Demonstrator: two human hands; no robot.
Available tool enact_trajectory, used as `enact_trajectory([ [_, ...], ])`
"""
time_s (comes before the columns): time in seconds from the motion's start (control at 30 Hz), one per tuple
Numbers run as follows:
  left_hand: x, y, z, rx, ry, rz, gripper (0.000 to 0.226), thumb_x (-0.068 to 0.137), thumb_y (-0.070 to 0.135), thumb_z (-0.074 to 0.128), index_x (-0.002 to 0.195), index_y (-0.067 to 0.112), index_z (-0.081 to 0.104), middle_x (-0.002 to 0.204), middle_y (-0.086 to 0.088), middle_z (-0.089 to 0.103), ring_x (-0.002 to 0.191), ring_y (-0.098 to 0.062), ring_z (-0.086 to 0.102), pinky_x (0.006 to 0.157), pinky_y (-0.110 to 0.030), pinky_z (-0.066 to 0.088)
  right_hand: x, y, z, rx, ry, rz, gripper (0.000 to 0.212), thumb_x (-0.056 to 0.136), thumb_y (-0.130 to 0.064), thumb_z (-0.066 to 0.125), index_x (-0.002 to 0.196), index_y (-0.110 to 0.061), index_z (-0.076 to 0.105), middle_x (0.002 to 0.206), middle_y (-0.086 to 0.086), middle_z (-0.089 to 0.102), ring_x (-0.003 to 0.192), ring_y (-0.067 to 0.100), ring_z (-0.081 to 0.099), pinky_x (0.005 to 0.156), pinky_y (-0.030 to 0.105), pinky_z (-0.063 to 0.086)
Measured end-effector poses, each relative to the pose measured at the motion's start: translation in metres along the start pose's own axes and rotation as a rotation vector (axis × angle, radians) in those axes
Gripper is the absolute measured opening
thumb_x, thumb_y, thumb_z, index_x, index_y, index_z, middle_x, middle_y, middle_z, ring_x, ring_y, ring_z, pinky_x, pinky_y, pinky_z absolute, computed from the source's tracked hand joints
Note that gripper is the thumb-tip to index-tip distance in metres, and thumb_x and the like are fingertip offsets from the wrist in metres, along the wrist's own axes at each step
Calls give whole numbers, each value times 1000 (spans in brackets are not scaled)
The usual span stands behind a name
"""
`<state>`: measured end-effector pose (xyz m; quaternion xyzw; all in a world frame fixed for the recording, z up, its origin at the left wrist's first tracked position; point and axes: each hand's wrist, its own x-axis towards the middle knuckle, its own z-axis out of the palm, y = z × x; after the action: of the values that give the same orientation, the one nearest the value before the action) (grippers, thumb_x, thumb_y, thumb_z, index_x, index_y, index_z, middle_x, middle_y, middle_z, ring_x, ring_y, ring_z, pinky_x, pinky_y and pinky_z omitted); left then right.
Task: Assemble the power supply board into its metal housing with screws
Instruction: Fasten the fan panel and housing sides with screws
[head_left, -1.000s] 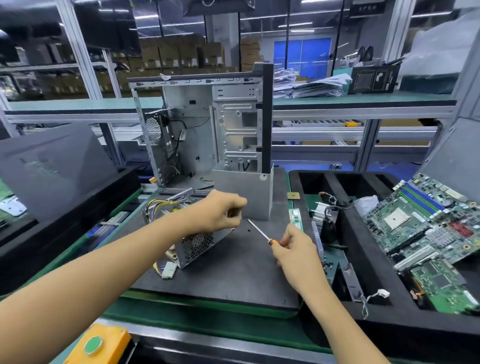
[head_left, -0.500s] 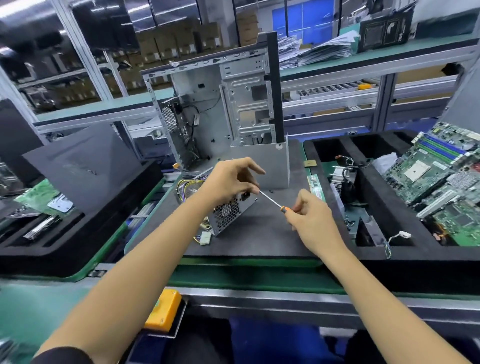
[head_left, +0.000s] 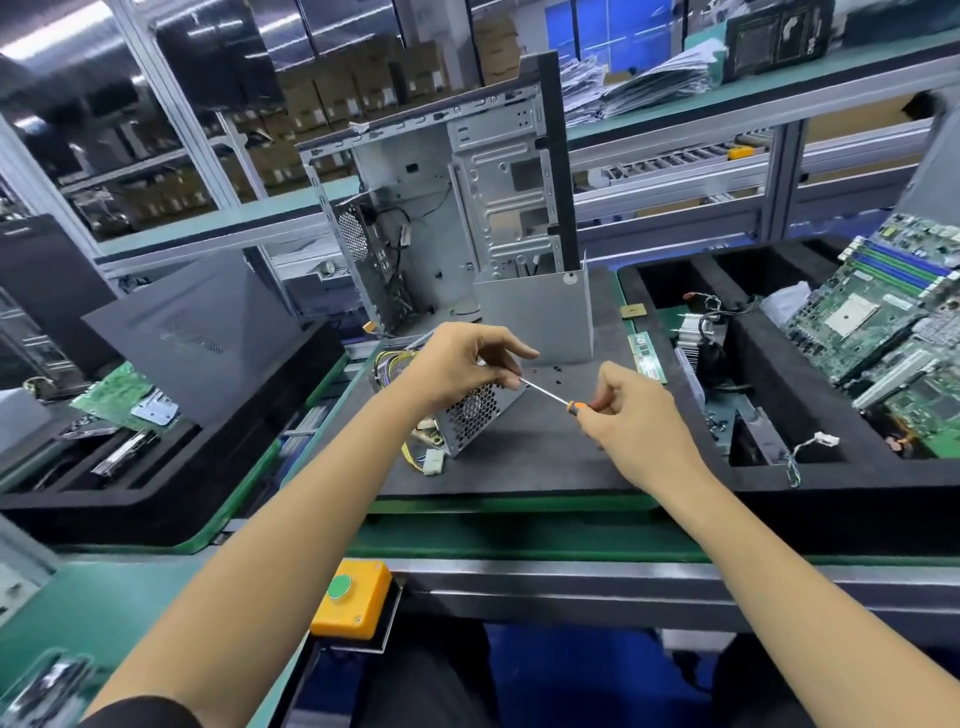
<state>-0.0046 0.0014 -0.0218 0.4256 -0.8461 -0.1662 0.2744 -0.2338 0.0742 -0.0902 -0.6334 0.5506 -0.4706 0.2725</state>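
We see the power supply (head_left: 475, 415), a perforated metal box with a fan grille, resting tilted on the dark mat (head_left: 519, 457) just under our left hand (head_left: 457, 366). Its coloured cables (head_left: 415, 447) and a white plug spill out toward us, below the left wrist. The left hand rests on the box's top edge, thumb and fingers pinched together at the tip of the screwdriver (head_left: 550, 397); we cannot tell whether a screw sits between them. The right hand (head_left: 631, 415) is closed around the orange handle, the thin shaft running up-left from it to the left fingertips.

A few small dark screws (head_left: 557, 370) lie on the mat between the hands, just beyond the shaft. Behind them a grey metal cover (head_left: 535, 322) stands upright, and beyond that an open computer case (head_left: 457, 208). Right of the right hand, a black foam tray (head_left: 753, 374) holds a heatsink and, farther out, green motherboards (head_left: 883, 332). Left of the left arm lies a dark side panel (head_left: 192, 332). Near us, below the left forearm, sits a yellow box with a green button (head_left: 353, 597).
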Motion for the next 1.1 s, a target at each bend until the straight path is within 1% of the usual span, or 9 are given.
enact_trajectory([
  [0.23,-7,5,0,83,-30,30,39,84,-6,77,110,23,80,88,2,79,83,-3,76,93,-27,57,-3,-6,0,1,-9,6,32,86,-25,72,71,-26,44,69,2,65,73,36,61,74,54,57],
  [0.4,-14,7,-1,199,15,137,35,82,-4,81,110,16,80,79,4,79,83,-2,76,91,-38,58,-10,-4,8,-202,61,-82,29,84,-35,68,77,-27,41,64,-7,61,66,20,54,56,33,42],
  [0.5,-18,5,-2,314,53,172,34,81,7,85,112,22,80,78,14,78,87,3,73,94,-46,52,-16,-3,14,-304,97,-138,26,81,-35,64,79,-28,39,64,-5,61,63,22,54,57,32,45],
  [0.63,-27,0,-6,187,-8,43,41,78,9,87,114,27,78,79,17,78,90,3,73,84,-34,55,-21,0,22,-272,81,-123,26,82,-36,64,80,-28,40,63,-6,62,63,22,55,57,34,46],
  [0.8,-35,-4,-10,57,-72,-34,49,75,0,87,118,20,77,88,8,80,94,-3,75,95,-42,58,-21,2,30,-262,86,-101,26,82,-40,65,81,-29,41,63,-10,62,61,16,53,51,28,32],
  [0.93,-39,-1,-18,12,-78,-26,59,66,14,96,121,19,76,110,7,79,114,-2,69,104,-44,53,-22,3,33,-269,82,-97,26,82,-41,65,80,-30,41,63,-10,62,60,15,54,50,27,30],
  [1.03,-51,-8,-22,88,102,-46,58,69,38,93,124,36,73,133,33,57,136,9,44,120,-45,35,-25,7,36,-297,26,-91,27,83,-41,65,81,-29,41,65,-9,63,64,18,56,52,28,34],
  [1.07,-57,-13,-20,110,206,-56,54,75,44,88,126,39,70,133,38,52,134,13,38,120,-45,32,-26,8,38,-316,-1,-90,27,83,-41,65,80,-29,41,66,-8,62,66,19,56,53,29,36],
  [1.1,-64,-19,-14,103,313,-70,49,83,46,82,129,38,66,131,33,52,130,14,38,119,-45,32,-27,9,41,-341,-24,-94,27,83,-40,64,79,-28,40,66,-7,62,68,20,56,54,30,37],
])
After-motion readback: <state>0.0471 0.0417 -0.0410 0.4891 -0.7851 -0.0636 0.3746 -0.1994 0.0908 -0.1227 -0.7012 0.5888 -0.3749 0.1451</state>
